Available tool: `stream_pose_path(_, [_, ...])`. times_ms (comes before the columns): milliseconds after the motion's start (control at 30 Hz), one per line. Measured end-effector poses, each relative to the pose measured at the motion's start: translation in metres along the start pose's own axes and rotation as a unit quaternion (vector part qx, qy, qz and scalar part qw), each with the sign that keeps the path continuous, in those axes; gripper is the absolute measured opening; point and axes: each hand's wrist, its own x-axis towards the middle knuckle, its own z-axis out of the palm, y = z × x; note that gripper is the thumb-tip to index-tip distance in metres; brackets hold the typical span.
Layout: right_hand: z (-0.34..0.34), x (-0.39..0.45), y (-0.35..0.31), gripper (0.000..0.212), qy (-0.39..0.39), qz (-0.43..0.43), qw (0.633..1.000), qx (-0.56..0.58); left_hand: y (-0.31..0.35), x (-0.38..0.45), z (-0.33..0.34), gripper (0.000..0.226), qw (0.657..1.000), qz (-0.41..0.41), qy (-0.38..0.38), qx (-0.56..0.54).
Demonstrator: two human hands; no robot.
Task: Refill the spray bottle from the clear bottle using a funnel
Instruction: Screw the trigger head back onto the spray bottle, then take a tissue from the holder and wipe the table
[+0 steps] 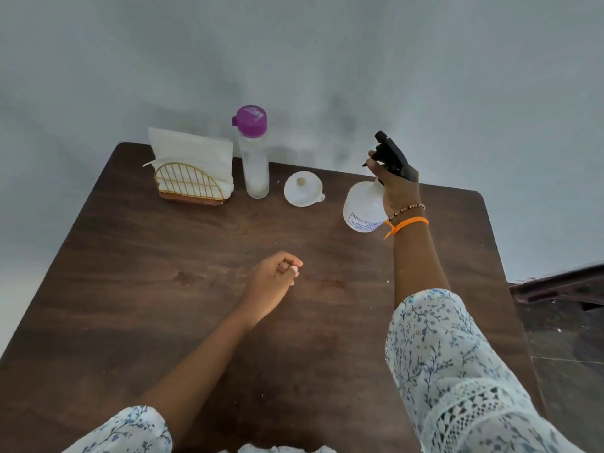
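— Two hands were in view. What was each doing?

— The right hand [397, 188] was wrapped around the neck of the spray bottle [363, 207], just under its black trigger head [390, 155], with the fingers closed on it. The left hand [274, 277] lay well apart from it, near the middle of the tabletop [196, 289], curled loosely into a half fist with nothing in it.

— Was the spray bottle standing?

— Its white body leaned a little, its base at or on the wood; I could not tell whether it was lifted. It sat toward the far right of the tabletop, with the trigger head still on.

— And the funnel?

— The white funnel [303, 193] rested wide mouth up, just left of the spray bottle and not touching it, beyond the left hand.

— The clear bottle?

— The clear bottle [254, 158] stood upright left of the funnel, near the far edge, its purple cap [250, 120] on. Neither hand reached it.

— Anything further out?

— A gold wire napkin holder [191, 186] with white napkins stood just left of the clear bottle, at the far left corner.
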Motion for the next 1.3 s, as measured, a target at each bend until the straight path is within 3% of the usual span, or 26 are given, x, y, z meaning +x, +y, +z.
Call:
stream_pose_path(133, [0.004,0.035,0.002,0.028,-0.029,0.014,0.999,-0.013,0.001,0.019,0.003,0.016,0.999,-0.018,0.023,-0.022])
stream_pose_path(567, [0.005,0.075,0.032,0.029,-0.064,0.023,0.997,-0.028,0.000,0.048,0.009,0.018,0.997,-0.023,0.033,-0.059])
stream_pose_path(700, [-0.002,0.072,0.036,0.030,-0.028,0.030,0.996,-0.075,0.003,0.049,0.007,0.019,0.997,-0.018,0.030,-0.066])
stream_pose_path(867, [-0.007,0.037,0.047,0.052,0.066,0.059,0.992,-0.086,0.008,0.046,0.000,0.020,0.996,-0.021,0.039,-0.082])
stream_pose_path(1000, [0.001,-0.013,0.057,0.050,0.118,0.092,0.985,-0.092,0.010,0.037,-0.008,0.019,0.994,-0.028,0.051,-0.093])
stream_pose_path(1133, [0.023,-0.056,0.061,0.040,0.077,0.122,0.986,-0.081,0.009,0.026,-0.022,0.019,0.992,-0.035,0.069,-0.104])
stream_pose_path(1300, [0.072,-0.091,0.063,0.021,-0.071,0.126,0.982,-0.118,0.000,0.011,-0.045,0.020,0.986,-0.044,0.105,-0.122])
